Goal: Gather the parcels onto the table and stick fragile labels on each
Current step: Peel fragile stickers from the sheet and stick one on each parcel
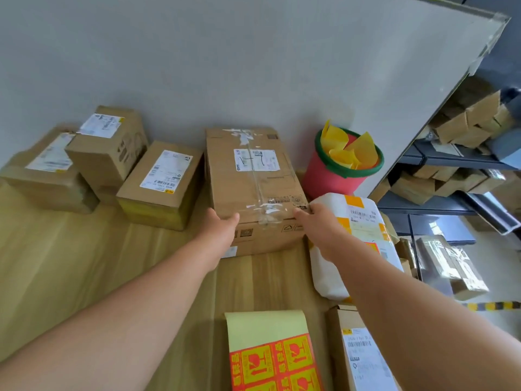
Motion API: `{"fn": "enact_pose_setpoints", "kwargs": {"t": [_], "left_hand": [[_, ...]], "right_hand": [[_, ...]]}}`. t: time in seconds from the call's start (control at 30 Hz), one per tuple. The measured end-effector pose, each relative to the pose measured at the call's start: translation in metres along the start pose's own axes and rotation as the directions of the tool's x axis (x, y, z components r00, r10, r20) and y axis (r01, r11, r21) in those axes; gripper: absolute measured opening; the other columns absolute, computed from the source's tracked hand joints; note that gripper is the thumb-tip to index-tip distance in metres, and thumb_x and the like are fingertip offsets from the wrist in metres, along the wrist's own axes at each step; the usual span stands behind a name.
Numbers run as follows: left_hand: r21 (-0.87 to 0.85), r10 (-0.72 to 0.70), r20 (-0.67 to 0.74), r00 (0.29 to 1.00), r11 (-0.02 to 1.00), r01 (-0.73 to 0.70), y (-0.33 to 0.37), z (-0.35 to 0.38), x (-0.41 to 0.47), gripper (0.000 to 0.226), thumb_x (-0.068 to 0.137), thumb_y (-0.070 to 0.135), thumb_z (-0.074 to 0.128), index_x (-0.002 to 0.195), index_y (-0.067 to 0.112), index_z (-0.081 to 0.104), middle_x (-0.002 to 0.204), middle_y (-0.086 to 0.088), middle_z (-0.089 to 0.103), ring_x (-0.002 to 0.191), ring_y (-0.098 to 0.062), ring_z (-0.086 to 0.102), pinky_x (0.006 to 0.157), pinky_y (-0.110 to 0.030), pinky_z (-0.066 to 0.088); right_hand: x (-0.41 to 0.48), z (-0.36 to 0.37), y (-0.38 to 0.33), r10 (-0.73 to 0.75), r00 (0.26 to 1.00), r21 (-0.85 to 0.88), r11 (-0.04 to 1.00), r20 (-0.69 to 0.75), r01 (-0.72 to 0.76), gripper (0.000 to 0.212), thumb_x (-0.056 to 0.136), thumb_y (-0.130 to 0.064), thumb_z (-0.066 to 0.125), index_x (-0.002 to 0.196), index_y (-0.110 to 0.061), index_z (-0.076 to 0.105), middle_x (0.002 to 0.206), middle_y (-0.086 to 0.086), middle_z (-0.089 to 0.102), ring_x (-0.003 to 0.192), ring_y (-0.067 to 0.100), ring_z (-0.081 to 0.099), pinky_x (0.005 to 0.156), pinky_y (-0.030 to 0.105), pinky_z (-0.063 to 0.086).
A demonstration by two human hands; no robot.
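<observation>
A large cardboard parcel (253,187) with a white shipping label stands on the wooden table (84,263) against the wall. My left hand (220,224) holds its near left corner, thumb on the top edge. My right hand (315,221) reaches to its near right corner, fingers hidden against the box side. A sheet of red and yellow fragile labels (273,359) lies at the near edge. Three smaller cardboard parcels sit to the left: (160,184), (110,145), (45,170). A white plastic mailer (358,238) lies under my right forearm.
A red bucket (335,173) with a green rim holds yellow backing paper at the back right. Another cardboard parcel (358,351) lies at the near right. Right of the table stands a metal shelf (451,159) stacked with boxes; a taped box (451,261) sits lower down.
</observation>
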State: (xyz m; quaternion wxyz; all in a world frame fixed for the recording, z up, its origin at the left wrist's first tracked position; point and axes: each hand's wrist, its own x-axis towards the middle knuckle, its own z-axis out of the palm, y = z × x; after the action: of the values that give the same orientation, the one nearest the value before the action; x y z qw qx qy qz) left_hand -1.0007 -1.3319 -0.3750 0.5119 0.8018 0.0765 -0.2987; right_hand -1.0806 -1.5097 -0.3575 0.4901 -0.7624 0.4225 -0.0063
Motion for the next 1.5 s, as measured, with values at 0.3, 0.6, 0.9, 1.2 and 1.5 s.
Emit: {"fn": "enact_pose_setpoints", "kwargs": {"t": [0.3, 0.6, 0.9, 1.2, 1.5], "left_hand": [[-0.063, 0.203, 0.014, 0.979, 0.977, -0.201, 0.006, -0.022, -0.039, 0.037, 0.095, 0.029, 0.053, 0.13, 0.024, 0.042, 0.126, 0.003, 0.055, 0.101, -0.017, 0.05, 0.081, -0.032, 0.037], [-0.093, 0.288, -0.001, 0.958, 0.954, -0.286, -0.035, -0.062, -0.145, 0.052, 0.096, 0.03, 0.051, 0.144, 0.023, 0.033, 0.14, 0.006, 0.047, 0.123, -0.018, 0.047, 0.093, -0.033, 0.037], [-0.134, 0.185, -0.065, 0.981, 0.972, -0.192, -0.107, -0.132, -0.245, 0.071, 0.092, 0.028, 0.059, 0.151, 0.028, 0.019, 0.144, 0.005, 0.045, 0.122, -0.024, 0.051, 0.098, -0.046, 0.047], [-0.113, 0.058, -0.032, 0.998, 0.992, -0.061, -0.169, -0.199, -0.267, 0.063, 0.095, 0.017, 0.056, 0.15, 0.021, 0.025, 0.119, -0.004, 0.057, 0.083, -0.014, 0.056, 0.079, -0.039, 0.051], [-0.073, -0.075, 0.061, 0.995, 0.994, 0.079, -0.201, -0.275, -0.227, 0.059, 0.095, 0.013, 0.054, 0.148, 0.02, 0.03, 0.119, -0.011, 0.062, 0.089, -0.021, 0.061, 0.066, -0.035, 0.052]], "right_hand": [[-0.054, -0.005, 0.001, -0.116, 0.979, 0.129, 0.982, -0.168, 0.139, 0.023, 0.091, -0.023, 0.064, 0.107, -0.021, 0.048, 0.091, -0.011, 0.058, 0.079, 0.002, 0.055, 0.059, 0.019, 0.041], [-0.166, -0.021, 0.015, -0.232, 0.963, 0.131, 0.959, -0.139, 0.25, 0.029, 0.087, -0.03, 0.069, 0.106, -0.021, 0.05, 0.095, -0.007, 0.063, 0.084, 0.008, 0.062, 0.069, 0.027, 0.051], [-0.286, 0.005, 0.056, -0.195, 0.981, 0.045, 0.98, 0.007, 0.194, 0.037, 0.076, -0.042, 0.069, 0.099, -0.016, 0.058, 0.089, 0.006, 0.07, 0.08, 0.027, 0.07, 0.073, 0.051, 0.059], [-0.352, 0.079, 0.078, -0.13, 0.978, 0.021, 0.992, 0.162, 0.128, 0.031, 0.075, -0.041, 0.063, 0.099, -0.021, 0.06, 0.091, 0.0, 0.07, 0.081, 0.022, 0.07, 0.075, 0.046, 0.059], [-0.375, 0.165, 0.067, -0.038, 0.984, -0.036, 0.998, 0.176, 0.045, 0.028, 0.083, -0.037, 0.065, 0.101, -0.016, 0.058, 0.089, 0.002, 0.068, 0.066, 0.019, 0.063, 0.069, 0.041, 0.06]]}}
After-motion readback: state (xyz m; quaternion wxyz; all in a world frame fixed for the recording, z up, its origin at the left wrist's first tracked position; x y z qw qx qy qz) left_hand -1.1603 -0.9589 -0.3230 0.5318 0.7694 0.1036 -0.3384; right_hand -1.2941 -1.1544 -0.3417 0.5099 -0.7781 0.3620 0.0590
